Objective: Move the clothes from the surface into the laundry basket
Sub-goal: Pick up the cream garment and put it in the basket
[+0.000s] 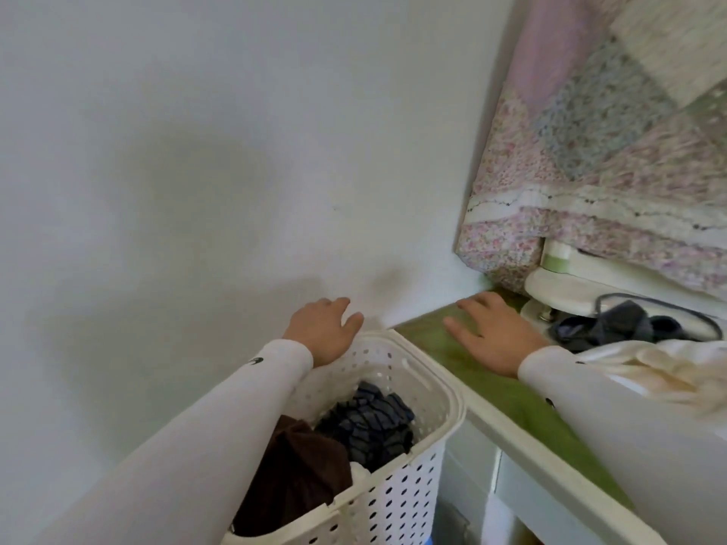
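The white laundry basket [409, 391] is standing at six o'clock in the head view, just beside the green-topped surface [507, 391] that is running from centre toward five o'clock. One basket, already holding at least two garments: a brown garment [299, 462] at its seven o'clock side and a dark blue striped garment [373, 420] nearer the middle.

On the surface, at about three o'clock, a cream garment [645, 371] is lying bunched, the largest piece left; it looks soft and light, best gathered from the middle of its folds so nothing is trailing. Just above it a dark grey garment [617, 326] is lying crumpled against a white appliance base [566, 287]; it seems limp and light, and a dark cord looping near it could be snagging as it lifts. So two pieces seem to be waiting, though more may be hidden.

The left hand [326, 332] is hovering over the basket's far rim, fingers loose, holding nothing. The right hand [495, 336] is spreading flat over the green top, fingers straight, gripping nothing.
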Demonstrator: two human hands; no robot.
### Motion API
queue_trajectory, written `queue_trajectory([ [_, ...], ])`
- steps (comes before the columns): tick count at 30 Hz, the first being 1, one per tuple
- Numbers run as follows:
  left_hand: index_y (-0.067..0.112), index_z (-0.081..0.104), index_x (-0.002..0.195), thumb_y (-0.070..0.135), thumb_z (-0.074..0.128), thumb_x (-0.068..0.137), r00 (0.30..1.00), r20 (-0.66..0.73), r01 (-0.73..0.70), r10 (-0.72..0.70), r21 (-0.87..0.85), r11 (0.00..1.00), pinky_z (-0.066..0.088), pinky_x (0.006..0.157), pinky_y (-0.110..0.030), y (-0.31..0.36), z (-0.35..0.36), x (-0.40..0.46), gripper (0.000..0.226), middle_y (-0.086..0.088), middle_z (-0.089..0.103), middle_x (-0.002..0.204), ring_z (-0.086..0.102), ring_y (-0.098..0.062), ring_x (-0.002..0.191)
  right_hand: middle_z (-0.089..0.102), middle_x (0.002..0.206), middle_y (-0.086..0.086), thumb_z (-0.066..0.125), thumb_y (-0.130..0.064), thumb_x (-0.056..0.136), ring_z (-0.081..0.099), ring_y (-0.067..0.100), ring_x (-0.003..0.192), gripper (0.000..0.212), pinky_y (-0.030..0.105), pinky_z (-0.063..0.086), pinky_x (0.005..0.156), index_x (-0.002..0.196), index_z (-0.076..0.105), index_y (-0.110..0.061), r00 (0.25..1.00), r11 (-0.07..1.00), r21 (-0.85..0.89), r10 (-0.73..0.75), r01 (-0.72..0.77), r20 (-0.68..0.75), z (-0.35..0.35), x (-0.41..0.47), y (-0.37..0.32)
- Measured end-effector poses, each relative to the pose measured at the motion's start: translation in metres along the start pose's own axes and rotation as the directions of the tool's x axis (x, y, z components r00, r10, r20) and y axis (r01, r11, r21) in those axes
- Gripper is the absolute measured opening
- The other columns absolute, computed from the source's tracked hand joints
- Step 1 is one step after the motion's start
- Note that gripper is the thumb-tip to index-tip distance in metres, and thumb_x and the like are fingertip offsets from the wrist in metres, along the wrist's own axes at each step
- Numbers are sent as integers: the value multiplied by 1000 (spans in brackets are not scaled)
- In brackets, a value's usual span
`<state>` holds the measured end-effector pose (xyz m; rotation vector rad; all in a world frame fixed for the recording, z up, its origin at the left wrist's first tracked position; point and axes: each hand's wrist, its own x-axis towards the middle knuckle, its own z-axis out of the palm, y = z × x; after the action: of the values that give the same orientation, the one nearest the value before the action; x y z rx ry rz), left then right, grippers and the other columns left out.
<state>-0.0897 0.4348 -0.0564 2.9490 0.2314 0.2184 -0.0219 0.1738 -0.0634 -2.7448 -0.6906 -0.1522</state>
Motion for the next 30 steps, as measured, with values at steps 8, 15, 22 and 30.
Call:
queue_trajectory([
  [8,21,25,157,52,25,104,991,-1,-137,137,-2,991,25,117,-41,90,3,14,61,-11,36,158,33,-30,145,15,165,8,26,-64,99,24,31,149,70,43,24,121,157,27,-25,972,972,-48,226,-229,-63,-40,-48,84],
  [15,19,29,155,51,26,104,965,37,-258,258,0,966,31,113,-40,168,18,16,59,-14,43,152,41,-32,138,21,161,9,30,-59,100,29,33,146,63,46,30,117,152,34,-24,914,915,-53,393,-399,-100,-61,-97,160],
  [22,21,24,157,53,25,104,938,80,-340,338,8,940,31,114,-40,232,38,21,62,-12,39,156,39,-31,140,14,165,7,29,-61,99,27,32,147,66,46,32,116,155,29,-27,849,849,-58,519,-526,-96,-73,-139,212],
  [30,22,25,156,52,28,104,904,130,-408,407,-20,913,30,114,-40,287,63,34,60,-12,41,154,40,-31,140,12,165,6,30,-60,100,26,31,147,64,45,32,117,155,27,-28,827,828,-31,556,-560,-81,-68,-154,253],
])
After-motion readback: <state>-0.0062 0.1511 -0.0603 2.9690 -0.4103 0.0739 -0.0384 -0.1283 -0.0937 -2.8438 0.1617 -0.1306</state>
